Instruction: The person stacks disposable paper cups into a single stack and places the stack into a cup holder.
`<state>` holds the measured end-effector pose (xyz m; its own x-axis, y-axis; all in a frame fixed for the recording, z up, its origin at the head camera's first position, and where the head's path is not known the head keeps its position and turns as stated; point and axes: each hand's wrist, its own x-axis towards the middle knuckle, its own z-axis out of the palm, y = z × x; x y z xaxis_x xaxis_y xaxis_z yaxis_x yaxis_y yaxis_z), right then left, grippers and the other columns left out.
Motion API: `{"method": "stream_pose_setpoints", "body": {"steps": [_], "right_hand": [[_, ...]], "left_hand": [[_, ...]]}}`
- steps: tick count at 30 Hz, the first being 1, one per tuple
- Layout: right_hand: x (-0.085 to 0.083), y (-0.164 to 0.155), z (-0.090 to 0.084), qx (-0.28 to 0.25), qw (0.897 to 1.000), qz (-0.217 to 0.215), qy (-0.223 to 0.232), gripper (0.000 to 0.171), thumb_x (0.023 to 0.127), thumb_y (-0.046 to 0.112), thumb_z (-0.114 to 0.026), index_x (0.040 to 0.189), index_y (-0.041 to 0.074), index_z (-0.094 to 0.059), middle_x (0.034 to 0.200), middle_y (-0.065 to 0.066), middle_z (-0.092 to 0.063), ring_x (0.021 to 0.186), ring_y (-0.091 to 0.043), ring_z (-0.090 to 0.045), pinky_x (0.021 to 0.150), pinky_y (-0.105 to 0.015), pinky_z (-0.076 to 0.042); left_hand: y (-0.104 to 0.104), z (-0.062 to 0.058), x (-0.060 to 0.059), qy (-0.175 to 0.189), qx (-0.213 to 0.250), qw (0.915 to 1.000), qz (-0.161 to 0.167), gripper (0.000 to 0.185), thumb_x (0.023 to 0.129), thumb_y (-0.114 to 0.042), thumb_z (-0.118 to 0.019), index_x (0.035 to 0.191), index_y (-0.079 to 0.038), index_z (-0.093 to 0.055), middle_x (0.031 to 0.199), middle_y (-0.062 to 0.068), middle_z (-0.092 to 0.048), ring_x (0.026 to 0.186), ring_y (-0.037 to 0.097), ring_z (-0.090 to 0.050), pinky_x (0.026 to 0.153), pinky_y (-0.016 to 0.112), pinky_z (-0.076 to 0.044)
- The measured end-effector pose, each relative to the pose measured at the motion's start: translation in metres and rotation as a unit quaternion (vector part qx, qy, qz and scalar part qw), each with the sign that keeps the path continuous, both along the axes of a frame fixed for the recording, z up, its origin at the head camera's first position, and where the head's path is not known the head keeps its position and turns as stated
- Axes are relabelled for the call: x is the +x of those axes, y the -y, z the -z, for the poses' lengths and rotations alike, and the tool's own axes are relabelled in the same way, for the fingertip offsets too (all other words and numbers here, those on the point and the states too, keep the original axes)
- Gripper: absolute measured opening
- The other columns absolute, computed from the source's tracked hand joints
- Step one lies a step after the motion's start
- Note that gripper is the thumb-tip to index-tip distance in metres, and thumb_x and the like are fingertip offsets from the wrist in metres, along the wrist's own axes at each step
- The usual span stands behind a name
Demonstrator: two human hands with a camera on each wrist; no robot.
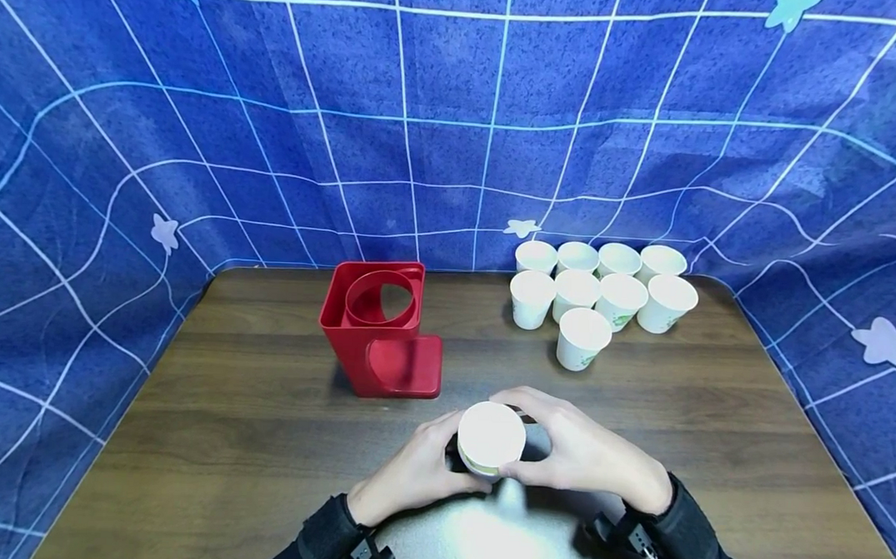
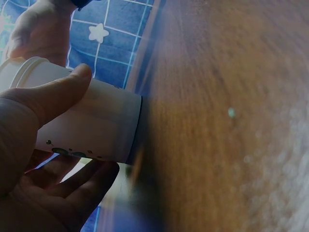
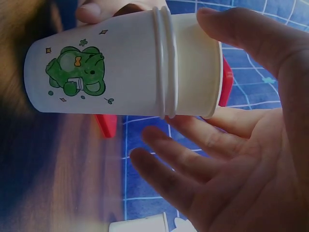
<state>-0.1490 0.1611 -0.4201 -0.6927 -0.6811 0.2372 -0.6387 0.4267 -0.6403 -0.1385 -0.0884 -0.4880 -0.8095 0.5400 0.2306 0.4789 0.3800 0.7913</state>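
Note:
In the head view both hands hold a small stack of white paper cups (image 1: 491, 436) upright near the table's front. My left hand (image 1: 420, 470) grips the stack from the left, its thumb and fingers around the lower cup (image 2: 96, 121). A green bear is printed on that cup, as the right wrist view shows. The top cup (image 3: 195, 67) stands out above two close rims. My right hand (image 1: 583, 444) holds it near its rim between the thumb (image 3: 241, 29) and fingers, with the other fingers spread. The stack's base is close to the tabletop.
A red plastic holder (image 1: 350, 359) with a round opening and a flat side pad stands at the back left. Several white paper cups (image 1: 584, 340) are grouped at the back right. A blue grid-patterned cloth (image 1: 453, 155) hangs around the wooden table (image 1: 247, 421).

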Motion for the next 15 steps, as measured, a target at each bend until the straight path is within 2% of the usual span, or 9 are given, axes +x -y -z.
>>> {"method": "stream_pose_setpoints", "body": {"steps": [15], "right_hand": [[-0.0013, 0.0011, 0.0037, 0.028, 1.000, -0.004, 0.012, 0.063, 0.083, 0.034, -0.087, 0.136, 0.017, -0.058, 0.126, 0.011, -0.063, 0.115, -0.006, -0.059, 0.100, -0.038, -0.055]], "left_hand": [[0.0012, 0.0000, -0.0002, 0.018, 0.001, 0.9998, 0.002, 0.082, 0.072, -0.028, -0.096, 0.143, -0.020, -0.056, 0.135, -0.006, -0.064, 0.125, 0.012, -0.060, 0.108, 0.035, -0.051]]}}
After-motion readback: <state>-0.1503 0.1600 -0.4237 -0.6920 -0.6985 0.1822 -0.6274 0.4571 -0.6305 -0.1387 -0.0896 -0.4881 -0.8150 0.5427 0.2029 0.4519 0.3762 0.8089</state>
